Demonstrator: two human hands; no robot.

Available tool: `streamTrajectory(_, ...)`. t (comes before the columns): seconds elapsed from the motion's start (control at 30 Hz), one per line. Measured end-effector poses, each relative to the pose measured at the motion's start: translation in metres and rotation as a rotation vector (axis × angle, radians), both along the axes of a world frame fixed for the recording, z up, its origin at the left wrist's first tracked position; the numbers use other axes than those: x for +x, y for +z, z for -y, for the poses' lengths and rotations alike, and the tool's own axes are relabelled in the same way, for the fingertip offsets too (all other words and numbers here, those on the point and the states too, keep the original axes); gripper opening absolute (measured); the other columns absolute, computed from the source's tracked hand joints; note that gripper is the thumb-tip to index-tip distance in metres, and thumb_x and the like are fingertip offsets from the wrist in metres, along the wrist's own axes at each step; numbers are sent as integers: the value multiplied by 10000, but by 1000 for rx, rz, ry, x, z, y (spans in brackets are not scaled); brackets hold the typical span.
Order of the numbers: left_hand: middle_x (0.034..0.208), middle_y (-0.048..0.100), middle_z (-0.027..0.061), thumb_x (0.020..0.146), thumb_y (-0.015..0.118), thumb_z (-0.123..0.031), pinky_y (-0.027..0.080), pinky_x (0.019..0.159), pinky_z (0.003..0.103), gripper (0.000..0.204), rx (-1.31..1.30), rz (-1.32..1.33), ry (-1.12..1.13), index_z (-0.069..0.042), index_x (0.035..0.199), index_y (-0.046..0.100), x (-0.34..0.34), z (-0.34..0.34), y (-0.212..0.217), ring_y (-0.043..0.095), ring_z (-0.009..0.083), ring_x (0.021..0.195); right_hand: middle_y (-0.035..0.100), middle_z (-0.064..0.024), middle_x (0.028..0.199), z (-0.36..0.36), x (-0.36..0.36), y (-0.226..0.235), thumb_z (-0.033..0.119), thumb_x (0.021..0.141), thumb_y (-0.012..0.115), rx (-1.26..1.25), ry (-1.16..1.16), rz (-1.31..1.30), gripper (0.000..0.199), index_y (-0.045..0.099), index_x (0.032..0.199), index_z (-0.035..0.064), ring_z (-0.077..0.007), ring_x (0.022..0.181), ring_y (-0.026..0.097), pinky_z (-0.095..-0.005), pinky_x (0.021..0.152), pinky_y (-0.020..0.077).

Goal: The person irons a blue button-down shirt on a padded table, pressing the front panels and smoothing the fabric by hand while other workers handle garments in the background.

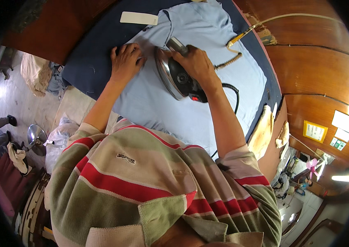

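Note:
A light blue garment (240,82) lies spread over a dark navy padded table (84,61). My right hand (196,64) is wrapped round the handle of a black and silver iron (178,78), whose soleplate meets the cloth or stands slightly tilted on it; I cannot tell which. Toward the garment's left edge my left hand (126,61) lies with its fingers spread, touching the cloth and the navy cover. A white flat card (139,18) lies beyond it, near the garment's shoulder.
A hose with a brass fitting (235,40) and a coiled cord cross the table's right side, by a wooden wall (306,66). A stained cream cloth (262,133) lies at the right edge. Left on the floor are a plastic bag (61,138) and hanging clothes (35,74); another person's legs show.

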State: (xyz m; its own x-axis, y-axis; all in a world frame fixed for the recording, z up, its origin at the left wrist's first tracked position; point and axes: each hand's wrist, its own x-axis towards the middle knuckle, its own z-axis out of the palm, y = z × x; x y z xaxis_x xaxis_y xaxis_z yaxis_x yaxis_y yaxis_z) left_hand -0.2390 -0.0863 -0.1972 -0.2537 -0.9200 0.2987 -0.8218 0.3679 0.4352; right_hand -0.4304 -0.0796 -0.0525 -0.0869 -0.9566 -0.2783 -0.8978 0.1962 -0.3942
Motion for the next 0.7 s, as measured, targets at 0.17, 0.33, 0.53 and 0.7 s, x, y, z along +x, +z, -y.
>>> streamTrajectory(0.17,1041,541,-38,770,639,-277,235,960,485,170,6,-51,5,-130,850,605,4,-2,0,467,154,1059,640,-237,813,-3,-27,9,516,748,588,84,-75,41,560,642,888,-24,-373,826,629,-409,734,476)
streamTrajectory(0.33,1033,549,-45,763,641,-266,244,957,466,164,-3,-78,28,-124,832,595,0,-9,5,477,154,1046,622,-248,809,14,-37,10,465,804,552,-65,32,-52,507,636,881,-28,-408,823,599,-409,735,470)
streamTrajectory(0.53,1043,560,-38,757,642,-262,269,942,430,164,3,-52,42,-121,808,577,1,-1,6,492,164,1030,637,-232,818,41,-30,-4,482,805,551,-70,-23,-104,527,649,899,-27,-374,830,623,-398,749,473)
streamTrajectory(0.7,1037,556,-43,759,642,-264,277,935,427,166,10,-65,41,-119,798,571,0,2,2,495,170,1017,638,-235,824,45,-31,-7,488,801,553,-32,-44,-80,527,656,883,-23,-390,843,618,-417,751,477)
